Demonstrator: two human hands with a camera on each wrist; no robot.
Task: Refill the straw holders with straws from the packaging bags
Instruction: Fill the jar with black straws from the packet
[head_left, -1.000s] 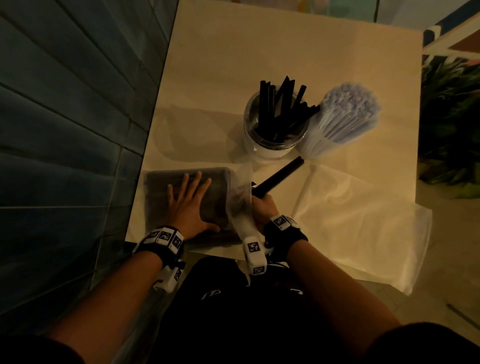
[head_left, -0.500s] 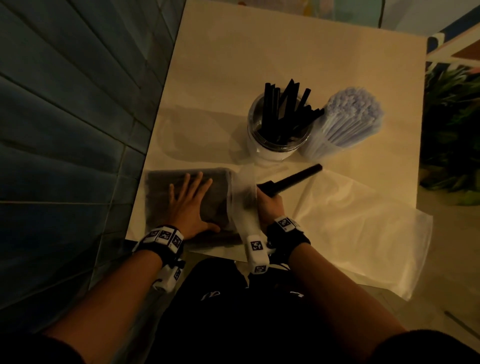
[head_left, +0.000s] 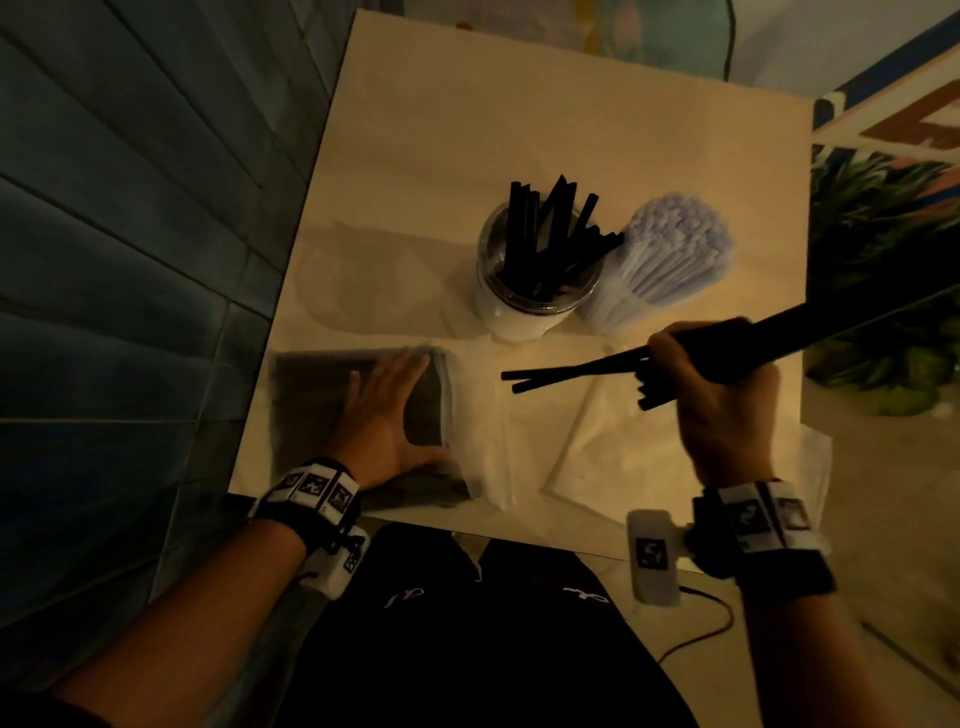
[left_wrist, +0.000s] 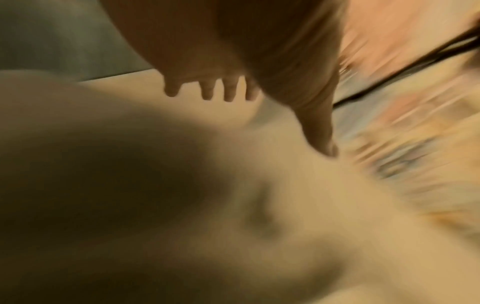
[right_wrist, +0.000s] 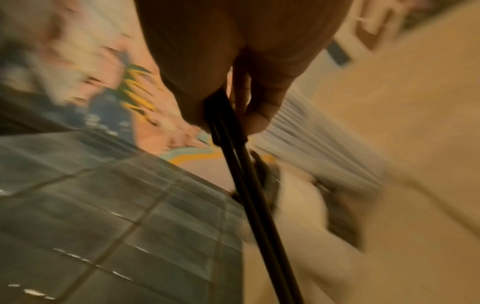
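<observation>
My right hand (head_left: 719, 374) grips a bundle of black straws (head_left: 576, 371) above the table's right side, their ends sticking out to the left and upper right. The right wrist view shows the black straws (right_wrist: 244, 185) running down from my curled fingers (right_wrist: 257, 117). My left hand (head_left: 387, 421) lies flat with spread fingers on the clear bag of black straws (head_left: 311, 400) at the table's near left corner. A round straw holder (head_left: 524, 312) with several black straws stands mid-table. Beside it stands a packed bundle of pale wrapped straws (head_left: 670, 260).
An empty clear plastic bag (head_left: 639, 452) lies flat under my right hand. A dark tiled wall (head_left: 130, 260) runs along the table's left edge. Green plants (head_left: 883, 249) stand to the right. The far half of the beige table (head_left: 545, 104) is bare.
My right hand has pulled the black straws out of the bag and swung them up and to the right. The left hand stays flat on the bag.
</observation>
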